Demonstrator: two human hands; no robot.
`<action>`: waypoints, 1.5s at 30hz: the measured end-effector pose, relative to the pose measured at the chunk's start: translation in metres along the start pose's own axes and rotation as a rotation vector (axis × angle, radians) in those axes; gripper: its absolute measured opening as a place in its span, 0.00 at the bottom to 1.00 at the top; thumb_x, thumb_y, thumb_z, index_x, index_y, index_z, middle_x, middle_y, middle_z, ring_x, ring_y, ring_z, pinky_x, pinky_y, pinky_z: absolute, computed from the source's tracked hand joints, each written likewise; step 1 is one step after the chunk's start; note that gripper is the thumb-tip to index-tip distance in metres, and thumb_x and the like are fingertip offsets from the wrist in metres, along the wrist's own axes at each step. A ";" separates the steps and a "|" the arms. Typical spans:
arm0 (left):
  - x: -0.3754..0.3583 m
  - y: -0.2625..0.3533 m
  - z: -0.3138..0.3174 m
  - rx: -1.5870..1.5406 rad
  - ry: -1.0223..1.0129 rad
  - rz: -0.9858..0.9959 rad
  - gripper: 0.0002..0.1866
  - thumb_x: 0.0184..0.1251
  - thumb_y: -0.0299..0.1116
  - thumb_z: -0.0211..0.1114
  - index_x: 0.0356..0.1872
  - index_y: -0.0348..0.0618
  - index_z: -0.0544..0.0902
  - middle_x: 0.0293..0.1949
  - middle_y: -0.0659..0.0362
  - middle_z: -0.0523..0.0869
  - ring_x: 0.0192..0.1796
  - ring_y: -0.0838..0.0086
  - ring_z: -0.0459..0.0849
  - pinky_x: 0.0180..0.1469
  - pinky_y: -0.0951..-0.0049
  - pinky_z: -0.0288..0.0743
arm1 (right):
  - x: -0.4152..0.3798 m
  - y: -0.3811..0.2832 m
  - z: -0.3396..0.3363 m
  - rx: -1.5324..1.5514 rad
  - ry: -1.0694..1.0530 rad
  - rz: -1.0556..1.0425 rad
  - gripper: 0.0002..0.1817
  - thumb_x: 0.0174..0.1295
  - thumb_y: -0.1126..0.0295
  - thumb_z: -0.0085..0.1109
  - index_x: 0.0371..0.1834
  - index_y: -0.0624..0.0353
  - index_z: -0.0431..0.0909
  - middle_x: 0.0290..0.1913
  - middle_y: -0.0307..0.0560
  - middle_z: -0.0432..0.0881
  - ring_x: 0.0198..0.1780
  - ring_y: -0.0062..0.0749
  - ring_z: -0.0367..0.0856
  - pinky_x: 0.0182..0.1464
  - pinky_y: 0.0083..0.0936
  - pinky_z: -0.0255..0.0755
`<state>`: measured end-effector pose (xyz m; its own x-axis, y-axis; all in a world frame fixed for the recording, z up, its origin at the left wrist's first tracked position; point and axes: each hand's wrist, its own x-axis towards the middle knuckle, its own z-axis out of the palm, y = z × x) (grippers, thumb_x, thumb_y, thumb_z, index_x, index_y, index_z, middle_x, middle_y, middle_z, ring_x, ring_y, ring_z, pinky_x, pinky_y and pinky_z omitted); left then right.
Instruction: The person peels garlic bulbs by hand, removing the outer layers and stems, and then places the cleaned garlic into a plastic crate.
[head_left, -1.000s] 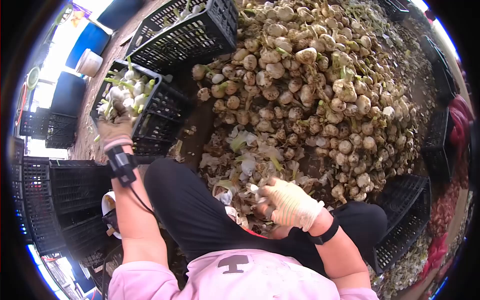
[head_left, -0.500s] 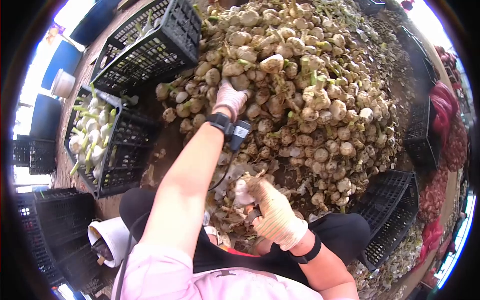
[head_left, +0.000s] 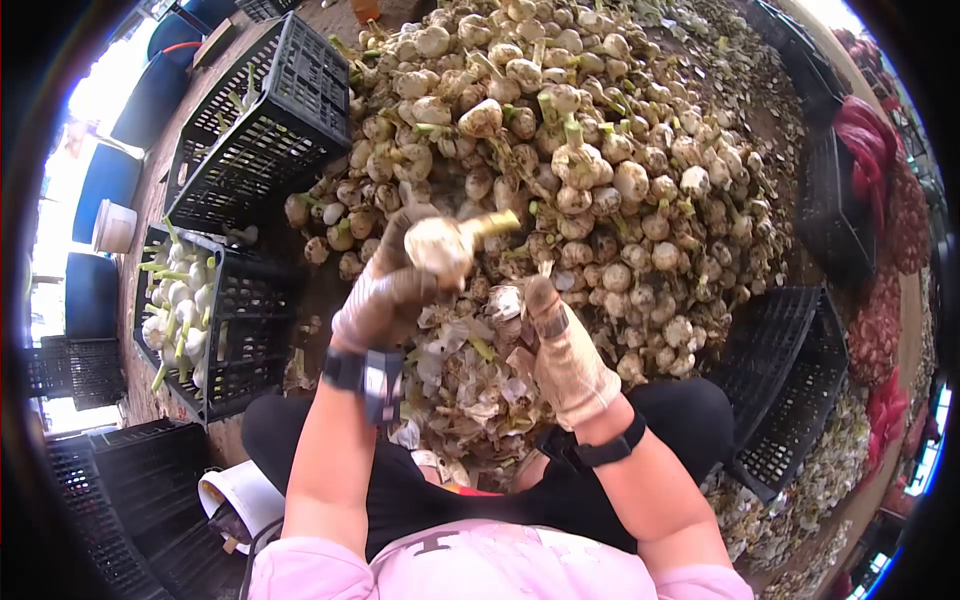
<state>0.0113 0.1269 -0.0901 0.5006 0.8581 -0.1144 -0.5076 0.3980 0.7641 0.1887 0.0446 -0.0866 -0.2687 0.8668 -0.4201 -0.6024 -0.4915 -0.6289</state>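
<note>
My left hand (head_left: 385,300), in a soiled glove, holds a garlic bulb (head_left: 440,246) with a short green stem pointing right; both are a little blurred. To its right my right hand (head_left: 572,365), in a pale striped glove, is raised with thumb or finger upward beside a whitish bulb (head_left: 504,302). Whether that bulb is in its grip, or anything else is, I cannot make out. A large heap of dirty garlic bulbs (head_left: 620,190) spreads beyond both hands. Loose peeled skins (head_left: 460,385) lie below them, between the legs.
At the left stand a black crate with trimmed garlic (head_left: 250,340) and another black crate (head_left: 300,90) behind it. A white bucket (head_left: 245,500) is at the lower left. An empty black crate (head_left: 785,390) leans at the right, near red net bags (head_left: 872,340).
My left hand has drawn back from the heap toward me and now holds a stemmed bulb. My right hand has moved slightly right and up, turning more upright. The view has shifted a little.
</note>
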 end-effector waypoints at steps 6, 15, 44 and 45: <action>-0.054 0.003 0.056 0.411 -0.068 0.023 0.33 0.37 0.23 0.77 0.49 0.46 0.70 0.48 0.64 0.73 0.51 0.80 0.72 0.54 0.76 0.69 | -0.015 -0.010 0.021 -0.040 -0.015 -0.073 0.28 0.57 0.44 0.59 0.40 0.62 0.78 0.34 0.37 0.81 0.32 0.15 0.75 0.34 0.14 0.70; -0.073 0.006 0.063 0.730 -0.180 0.360 0.27 0.43 0.26 0.71 0.47 0.43 0.70 0.47 0.56 0.75 0.49 0.74 0.75 0.54 0.72 0.69 | -0.037 -0.009 0.013 -0.241 -0.117 -0.036 0.32 0.52 0.41 0.63 0.45 0.59 0.75 0.34 0.35 0.78 0.34 0.16 0.73 0.37 0.15 0.67; -0.097 0.010 0.069 1.469 0.208 0.731 0.20 0.42 0.36 0.77 0.37 0.40 0.82 0.31 0.56 0.80 0.31 0.70 0.81 0.34 0.76 0.74 | -0.042 0.017 0.015 -0.274 -0.220 -0.275 0.24 0.62 0.57 0.56 0.54 0.64 0.71 0.41 0.35 0.77 0.41 0.14 0.70 0.43 0.15 0.67; -0.098 0.010 0.065 1.471 0.210 0.730 0.20 0.42 0.36 0.77 0.37 0.40 0.82 0.31 0.56 0.80 0.31 0.70 0.81 0.34 0.76 0.74 | -0.040 0.017 0.022 -0.267 -0.152 -0.312 0.20 0.63 0.62 0.52 0.54 0.64 0.71 0.41 0.35 0.77 0.41 0.15 0.71 0.44 0.15 0.67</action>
<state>0.0026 0.0260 -0.0303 0.3104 0.7886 0.5308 0.5388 -0.6060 0.5852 0.1731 0.0032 -0.0663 -0.2239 0.9700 -0.0945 -0.4622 -0.1910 -0.8660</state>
